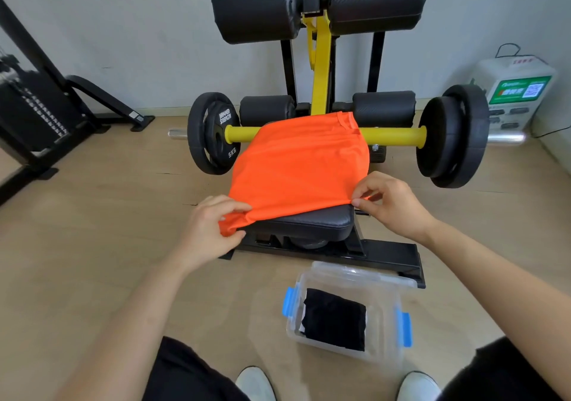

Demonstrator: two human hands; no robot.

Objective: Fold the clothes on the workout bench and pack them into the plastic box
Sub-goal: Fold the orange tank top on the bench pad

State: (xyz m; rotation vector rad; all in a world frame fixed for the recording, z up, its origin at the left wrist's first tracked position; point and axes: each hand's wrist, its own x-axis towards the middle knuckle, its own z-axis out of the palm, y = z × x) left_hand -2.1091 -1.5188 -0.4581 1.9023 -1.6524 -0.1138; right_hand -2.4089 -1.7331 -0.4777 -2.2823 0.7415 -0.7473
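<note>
An orange shirt lies spread over the black padded seat of the workout bench, its collar at the far end. My left hand grips the shirt's near left corner, which hangs off the seat edge. My right hand pinches the near right corner between thumb and fingers. On the floor in front of the bench stands a clear plastic box with blue latches, and a folded black garment lies inside it.
The bench has a yellow frame, a yellow bar with black weight plates on both ends, and black roller pads above. A black machine stands at the left and a white device by the right wall. My shoes are near the box.
</note>
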